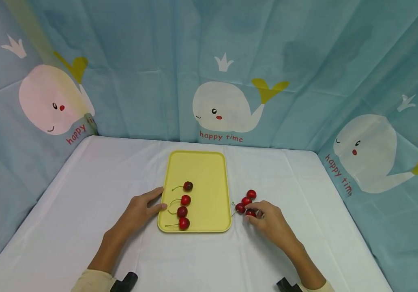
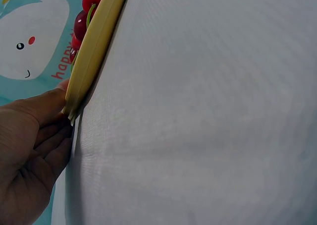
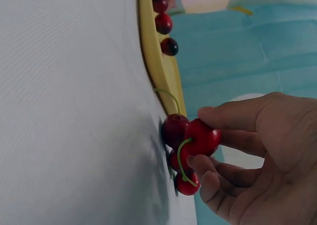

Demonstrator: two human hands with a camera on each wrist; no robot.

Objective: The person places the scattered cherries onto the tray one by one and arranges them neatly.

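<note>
A yellow tray (image 1: pixel 205 178) lies on the white table with several red cherries in a column on its left side, among them a cherry (image 1: pixel 184 223) near the front edge. My left hand (image 1: pixel 141 211) grips the tray's left rim, thumb over the edge, other fingers curled beside it in the left wrist view. Right of the tray, my right hand (image 1: pixel 269 223) pinches a red cherry (image 3: pixel 202 137) with a green stem between thumb and fingers. Close by it lie 3 more cherries: one dark red (image 1: pixel 240 208), one in the middle (image 1: pixel 246 201), one farthest back (image 1: pixel 251 194).
White cloth (image 1: pixel 285 174) covers the table. Blue curtains (image 1: pixel 150 81) printed with whales stand along the back and both sides. Black wrist devices (image 1: pixel 125 282) show at both sleeves.
</note>
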